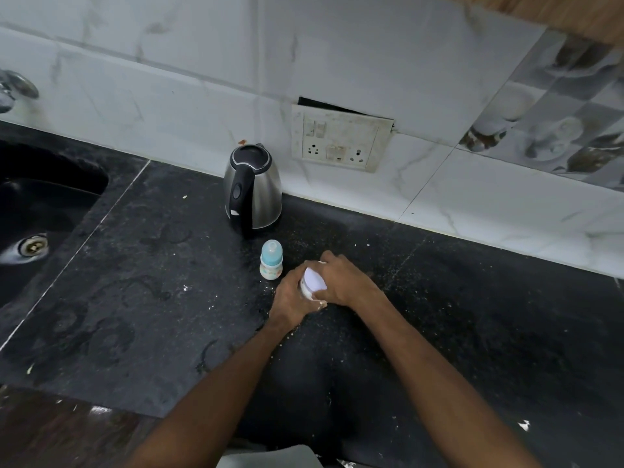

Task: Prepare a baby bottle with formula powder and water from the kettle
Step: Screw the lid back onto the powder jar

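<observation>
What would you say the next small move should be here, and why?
Probably twist the white lid off the formula container. The left hand grips its body and the right hand is curled over the lid, while the baby bottle stands capped beside the kettle, so no powder seems to be accessible yet.

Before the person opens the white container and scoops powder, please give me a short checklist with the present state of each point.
1. Left hand holds the white container at its side: ok.
2. Right hand grips its lid: ok.
3. Baby bottle stands upright beside the container: ok.
4. Bottle open for powder: not ok, teat cap still on.
5. Kettle lid closed, upright behind the bottle: ok.
6. Water in kettle: cannot tell.
</observation>
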Demonstrator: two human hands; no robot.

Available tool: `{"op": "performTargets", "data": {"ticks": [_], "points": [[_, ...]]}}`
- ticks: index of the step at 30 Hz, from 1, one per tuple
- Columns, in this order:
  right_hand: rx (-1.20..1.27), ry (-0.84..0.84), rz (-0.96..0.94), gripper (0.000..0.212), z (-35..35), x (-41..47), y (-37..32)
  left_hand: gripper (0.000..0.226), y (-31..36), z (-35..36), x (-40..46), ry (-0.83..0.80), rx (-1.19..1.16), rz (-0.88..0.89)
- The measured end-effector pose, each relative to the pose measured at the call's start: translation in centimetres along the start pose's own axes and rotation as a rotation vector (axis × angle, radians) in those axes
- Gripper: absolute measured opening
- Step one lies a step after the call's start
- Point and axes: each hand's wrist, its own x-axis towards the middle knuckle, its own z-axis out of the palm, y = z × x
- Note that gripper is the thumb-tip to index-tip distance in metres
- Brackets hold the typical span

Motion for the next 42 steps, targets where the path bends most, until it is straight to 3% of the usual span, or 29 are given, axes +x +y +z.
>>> {"op": "performTargets", "data": {"ticks": [9,15,23,35,39,42], "points": [[-0.258,0.1,-0.077,0.077,0.8,0.7,0.7,0.086,-0.1,-0.1,0.0,-0.016,0.075,0.033],[-0.2,0.085,-0.102,0.077,0.6,1.3,0.6,0.089,-0.2,0.0,-0.1,0.004,0.089,0.038],[0.0,0.202,0.143,0.084,2.1,0.7,-0.8,0.089,-0.3,0.3,-0.2,0.016,0.077,0.02],[0.12,0.194,0.382,0.084,2.3,0.0,-3.3,0.083,0.4,0.6,-0.7,0.041,0.03,-0.014],[0.082,0.176,0.273,0.078,2.1,-0.5,-2.4,0.083,0.4,0.1,-0.6,0.008,0.051,-0.007],[-0.123,0.16,0.069,0.075,2.4,-0.4,-0.4,0.09,-0.1,-0.1,-0.5,-0.009,0.052,0.009]]}}
